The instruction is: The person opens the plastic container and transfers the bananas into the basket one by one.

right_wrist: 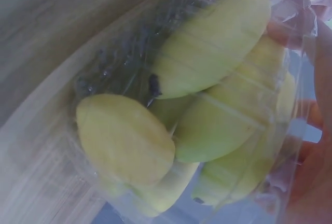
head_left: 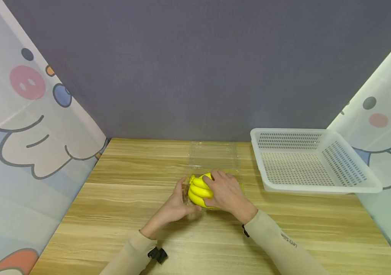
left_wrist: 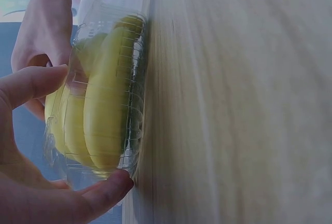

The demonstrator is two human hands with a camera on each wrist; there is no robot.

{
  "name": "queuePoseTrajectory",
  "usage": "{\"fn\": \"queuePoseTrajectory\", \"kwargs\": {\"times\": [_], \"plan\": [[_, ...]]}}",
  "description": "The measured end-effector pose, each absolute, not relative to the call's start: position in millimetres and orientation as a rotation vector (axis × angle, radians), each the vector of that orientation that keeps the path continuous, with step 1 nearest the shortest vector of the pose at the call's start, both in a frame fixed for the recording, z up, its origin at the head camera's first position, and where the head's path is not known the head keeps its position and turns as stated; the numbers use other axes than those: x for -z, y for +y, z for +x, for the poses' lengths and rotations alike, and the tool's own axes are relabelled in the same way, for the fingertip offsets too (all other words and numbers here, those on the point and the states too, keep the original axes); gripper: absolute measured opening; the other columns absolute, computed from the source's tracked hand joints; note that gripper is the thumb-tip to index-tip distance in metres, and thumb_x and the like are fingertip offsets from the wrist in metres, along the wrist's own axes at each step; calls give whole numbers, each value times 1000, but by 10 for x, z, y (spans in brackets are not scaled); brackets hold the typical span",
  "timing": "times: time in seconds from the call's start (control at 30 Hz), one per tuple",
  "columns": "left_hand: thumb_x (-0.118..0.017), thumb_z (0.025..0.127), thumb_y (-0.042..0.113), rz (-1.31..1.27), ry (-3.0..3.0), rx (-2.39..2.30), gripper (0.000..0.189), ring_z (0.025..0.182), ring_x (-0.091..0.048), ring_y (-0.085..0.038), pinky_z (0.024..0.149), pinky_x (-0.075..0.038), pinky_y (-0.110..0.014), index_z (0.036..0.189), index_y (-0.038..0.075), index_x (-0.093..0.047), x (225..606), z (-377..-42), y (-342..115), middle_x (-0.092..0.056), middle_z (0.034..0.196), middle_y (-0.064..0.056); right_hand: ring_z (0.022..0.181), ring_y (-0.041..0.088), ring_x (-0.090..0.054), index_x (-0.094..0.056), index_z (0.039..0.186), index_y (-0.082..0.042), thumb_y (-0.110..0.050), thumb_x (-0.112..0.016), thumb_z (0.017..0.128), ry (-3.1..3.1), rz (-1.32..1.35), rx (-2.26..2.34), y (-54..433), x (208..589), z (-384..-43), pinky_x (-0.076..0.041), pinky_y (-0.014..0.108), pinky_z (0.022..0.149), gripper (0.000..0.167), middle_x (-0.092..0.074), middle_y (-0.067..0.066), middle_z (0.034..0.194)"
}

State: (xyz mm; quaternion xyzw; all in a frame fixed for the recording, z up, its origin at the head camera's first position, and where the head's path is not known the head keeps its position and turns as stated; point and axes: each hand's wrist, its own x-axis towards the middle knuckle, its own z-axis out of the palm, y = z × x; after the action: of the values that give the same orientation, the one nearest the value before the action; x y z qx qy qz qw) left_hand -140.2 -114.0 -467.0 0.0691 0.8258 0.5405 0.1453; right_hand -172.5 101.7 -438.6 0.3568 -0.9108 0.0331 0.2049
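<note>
A bunch of yellow bananas (head_left: 199,190) sits in a clear plastic clamshell box (left_wrist: 136,86), whose lid (head_left: 213,154) lies folded back behind it. My right hand (head_left: 225,191) grips the bananas from above, fingers over the far side and thumb on the near side. At the box's left end, my left hand (head_left: 177,203) holds the plastic with thumb and fingers spread around it. Through the box wall in the right wrist view, banana tips and a rounded yellow fruit (right_wrist: 124,138) show; its kind is not clear.
A white perforated plastic basket (head_left: 319,187) stands at the right of the wooden table (head_left: 119,206). A grey panel (head_left: 181,68) rises behind the table, and cartoon-printed curtains (head_left: 16,133) hang at both sides.
</note>
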Motion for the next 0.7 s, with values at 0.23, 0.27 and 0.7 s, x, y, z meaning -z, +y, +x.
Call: {"fn": "queuePoseTrajectory", "kwargs": {"times": [0.23, 0.27, 0.7], "plan": [[-88, 77, 26, 196, 2380, -1555, 121, 141, -33, -51, 108, -29, -73, 162, 10, -4, 4668, -1403, -1141, -22, 158, -37, 73, 20, -51, -70, 113, -12, -48, -82, 73, -2514, 1002, -108, 1023, 4386, -1725, -49, 32, 55, 55, -58, 6, 94], [-88, 77, 26, 198, 2379, -1556, 121, 141, -32, -51, 108, -29, -73, 162, 10, -4, 4670, -1402, -1140, -21, 158, -37, 73, 20, -51, -71, 114, -12, -48, -82, 73, -2515, 1003, -109, 1024, 4388, -1726, -49, 32, 55, 55, -58, 6, 94], [-88, 77, 27, 216, 2380, -1554, 121, 139, -38, -50, 105, -36, -71, 161, 7, -3, 4671, -1410, -1144, -26, 157, -34, 75, 19, -49, -71, 120, -12, -47, -80, 75, -2557, 985, -157, 1059, 4293, -1720, -47, 32, 55, 58, -55, 4, 92]]}}
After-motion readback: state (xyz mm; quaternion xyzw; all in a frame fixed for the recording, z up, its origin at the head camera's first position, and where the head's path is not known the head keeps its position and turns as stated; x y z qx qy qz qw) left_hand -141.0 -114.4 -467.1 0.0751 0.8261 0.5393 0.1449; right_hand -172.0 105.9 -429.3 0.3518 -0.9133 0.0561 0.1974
